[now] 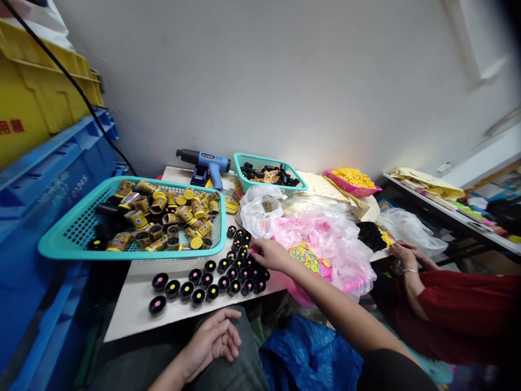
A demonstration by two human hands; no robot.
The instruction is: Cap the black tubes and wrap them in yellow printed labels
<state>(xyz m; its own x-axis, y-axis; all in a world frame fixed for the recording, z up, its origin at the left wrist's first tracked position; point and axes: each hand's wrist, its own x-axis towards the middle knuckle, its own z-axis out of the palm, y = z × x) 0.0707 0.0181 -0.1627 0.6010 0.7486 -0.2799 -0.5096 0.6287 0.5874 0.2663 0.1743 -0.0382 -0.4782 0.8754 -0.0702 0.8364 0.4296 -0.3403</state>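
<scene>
My right hand [268,254] reaches over the right side of a group of small round black cups [198,296], its fingers pinched together. A speck of pink shows at the fingertips; whether it is held or lies in a cup behind, I cannot tell. Most visible cups have a pink or yellow dot in the middle. My left hand [217,336] rests palm up over my lap, fingers loosely bent and apart, holding nothing. Beside my right forearm, small multicoloured beads [305,255] lie among clear plastic in a pink basket [350,285].
A turquoise basket [134,254] holds yellow printed tubes and black parts. Behind are a blue heat gun [209,162], a second turquoise basket [268,187] and a pink tray [362,190] of yellow pieces. Blue crates [61,217] stand left. At right, a person's hands [407,254] handle parts.
</scene>
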